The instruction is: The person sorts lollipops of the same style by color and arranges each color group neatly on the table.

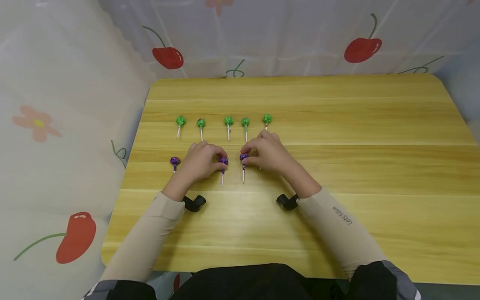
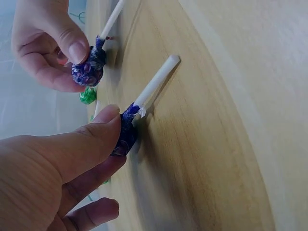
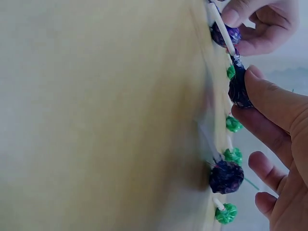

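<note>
My left hand [image 1: 199, 161] pinches the wrapped head of a purple lollipop [image 2: 126, 135] between thumb and forefinger. Beside it, my right hand [image 1: 269, 152] holds another purple lollipop [image 3: 238, 90] the same way, its white stick angled toward me. A third purple lollipop [image 1: 175, 161] lies left of the left hand, its stick partly covered. Under the right hand is one more purple lollipop [image 3: 226, 176], mostly hidden in the head view. Beyond both hands several green lollipops, such as the leftmost green lollipop [image 1: 181, 121], lie in a row with sticks toward me.
The wood-grain table [image 1: 375, 175] extends far to the right. Behind it hangs a pale curtain [image 1: 285, 37] printed with cherries, and a similar sheet [image 1: 45, 175] covers the left side. A black wrist mount [image 1: 194, 203] sits at the left wrist.
</note>
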`<state>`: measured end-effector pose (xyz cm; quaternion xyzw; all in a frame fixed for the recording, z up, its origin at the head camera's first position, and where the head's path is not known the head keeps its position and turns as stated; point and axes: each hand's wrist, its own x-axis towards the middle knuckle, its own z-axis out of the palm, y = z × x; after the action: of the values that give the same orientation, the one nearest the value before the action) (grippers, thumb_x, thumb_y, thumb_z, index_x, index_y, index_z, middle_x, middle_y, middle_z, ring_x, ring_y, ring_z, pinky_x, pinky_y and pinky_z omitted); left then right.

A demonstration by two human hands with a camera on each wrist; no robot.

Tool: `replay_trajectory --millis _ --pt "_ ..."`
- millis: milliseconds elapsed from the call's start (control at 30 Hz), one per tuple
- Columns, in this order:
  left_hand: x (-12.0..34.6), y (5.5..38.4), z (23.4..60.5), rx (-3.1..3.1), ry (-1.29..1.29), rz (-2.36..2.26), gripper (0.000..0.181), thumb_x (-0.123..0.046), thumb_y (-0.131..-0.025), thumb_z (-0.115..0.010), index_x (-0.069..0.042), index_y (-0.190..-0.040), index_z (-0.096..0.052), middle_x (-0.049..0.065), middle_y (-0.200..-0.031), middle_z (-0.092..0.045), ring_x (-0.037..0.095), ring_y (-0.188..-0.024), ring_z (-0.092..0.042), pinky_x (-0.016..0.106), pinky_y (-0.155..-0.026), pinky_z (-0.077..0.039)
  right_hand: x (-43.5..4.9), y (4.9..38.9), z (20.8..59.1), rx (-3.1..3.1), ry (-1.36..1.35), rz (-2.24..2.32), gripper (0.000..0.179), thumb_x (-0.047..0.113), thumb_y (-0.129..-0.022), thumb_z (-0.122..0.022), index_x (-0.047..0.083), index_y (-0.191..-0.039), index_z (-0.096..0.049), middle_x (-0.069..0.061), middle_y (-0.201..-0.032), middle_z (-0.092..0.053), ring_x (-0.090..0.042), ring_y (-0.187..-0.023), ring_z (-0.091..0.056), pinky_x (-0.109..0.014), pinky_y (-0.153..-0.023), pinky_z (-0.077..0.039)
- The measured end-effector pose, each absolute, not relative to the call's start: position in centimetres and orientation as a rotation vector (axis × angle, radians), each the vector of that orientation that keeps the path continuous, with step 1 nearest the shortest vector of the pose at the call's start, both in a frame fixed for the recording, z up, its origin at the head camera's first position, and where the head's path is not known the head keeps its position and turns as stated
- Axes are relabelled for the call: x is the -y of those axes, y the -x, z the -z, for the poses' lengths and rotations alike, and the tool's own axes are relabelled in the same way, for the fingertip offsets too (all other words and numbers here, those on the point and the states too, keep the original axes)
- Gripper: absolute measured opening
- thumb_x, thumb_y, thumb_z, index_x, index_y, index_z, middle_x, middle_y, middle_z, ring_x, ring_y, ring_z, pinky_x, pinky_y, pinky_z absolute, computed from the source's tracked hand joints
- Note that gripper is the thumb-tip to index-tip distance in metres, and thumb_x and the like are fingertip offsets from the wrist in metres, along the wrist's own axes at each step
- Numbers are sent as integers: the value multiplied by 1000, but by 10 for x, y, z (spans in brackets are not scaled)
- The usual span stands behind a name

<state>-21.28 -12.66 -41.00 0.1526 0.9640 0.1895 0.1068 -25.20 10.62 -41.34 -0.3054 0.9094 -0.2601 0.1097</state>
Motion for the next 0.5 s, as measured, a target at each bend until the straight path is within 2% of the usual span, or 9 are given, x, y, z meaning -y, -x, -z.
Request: replay_trajectory --millis 500 --pt "126 211 411 -2856 -445 -554 24 -37 -85 -78 -22 -104 -75 -6 -102 -74 20 -89 -53 39 -84 -36 -105 243 421 -2708 995 678 24 38 -85 -78 25 -105 -78 12 -104 -75 -17 -92 -44 -37 -81 -28"
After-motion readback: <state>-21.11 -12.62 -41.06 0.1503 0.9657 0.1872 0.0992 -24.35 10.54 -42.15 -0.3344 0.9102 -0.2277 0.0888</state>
